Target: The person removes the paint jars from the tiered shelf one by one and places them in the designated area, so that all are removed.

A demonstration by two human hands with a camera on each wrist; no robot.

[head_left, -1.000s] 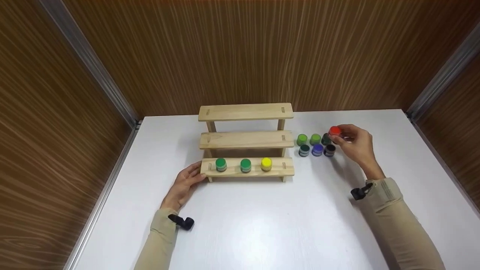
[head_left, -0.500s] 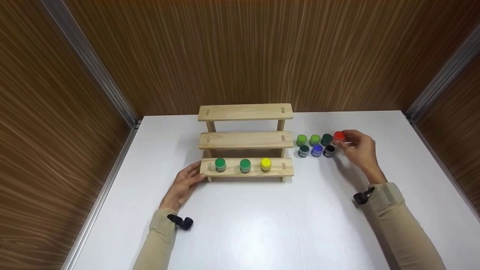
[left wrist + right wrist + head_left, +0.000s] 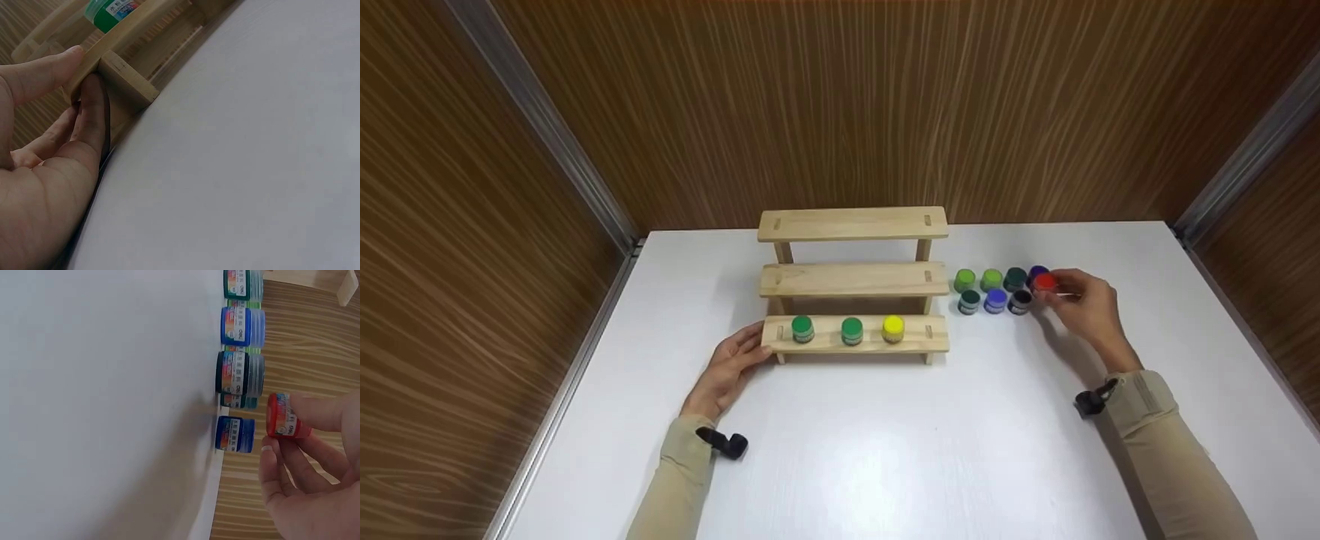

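My left hand (image 3: 726, 373) grips the left end of the lowest step of a three-step wooden rack (image 3: 855, 280). In the left wrist view the thumb lies over the board and fingers curl beneath it. On that step stand two green paint jars (image 3: 852, 331) and a yellow paint jar (image 3: 893, 329). My right hand (image 3: 1087, 309) pinches a red paint jar (image 3: 1044, 283) between thumb and fingers. In the right wrist view the red jar is held off the table, apart from a dark blue paint jar (image 3: 235, 434) standing near it.
Right of the rack, several paint jars stand in two rows, among them light green jars (image 3: 991, 280), a violet-blue jar (image 3: 995, 301) and a black jar (image 3: 1021, 302). Wood-grain panels (image 3: 855, 105) enclose the white table (image 3: 870, 450) at the back and sides.
My right hand has moved right and slightly toward me with the red jar, and the dark blue jar behind it has come into sight. The left hand stays on the rack.
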